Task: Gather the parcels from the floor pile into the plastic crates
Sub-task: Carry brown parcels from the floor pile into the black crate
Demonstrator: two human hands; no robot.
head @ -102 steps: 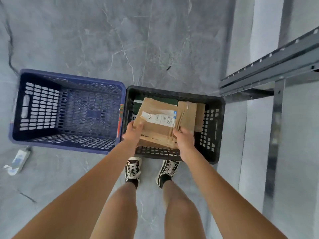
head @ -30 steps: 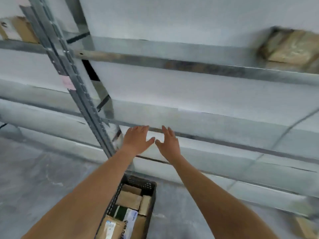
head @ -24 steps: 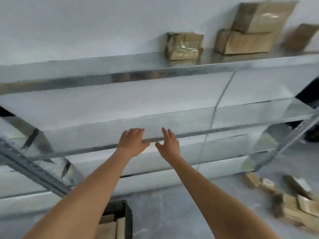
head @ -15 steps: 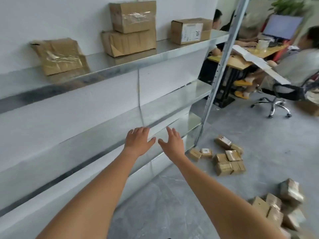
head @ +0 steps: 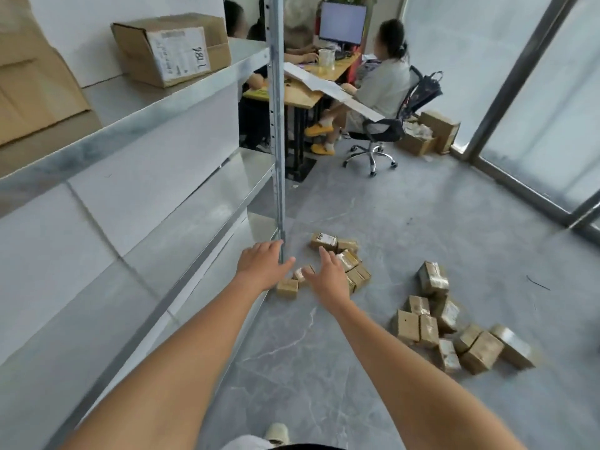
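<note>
Small brown cardboard parcels lie on the grey floor in two loose groups: a far pile (head: 344, 258) by the shelf post and a nearer pile (head: 454, 329) to the right. My left hand (head: 261, 266) and my right hand (head: 328, 280) are stretched out in front of me at mid-height, fingers straight, holding nothing. In the view they overlap the far pile but are well above it. No crate is in view.
A metal shelving unit (head: 146, 151) runs along the left with larger boxes (head: 172, 48) on top; its upright post (head: 277, 125) stands just ahead. People sit at a desk (head: 292, 92) with an office chair (head: 376, 131) at the back. Glass partitions (head: 535, 108) line the right.
I let go of the parcels in the black crate, stood and turned right past the shelves. The crates have left the view and the floor piles have come into it. Both hands are empty.
</note>
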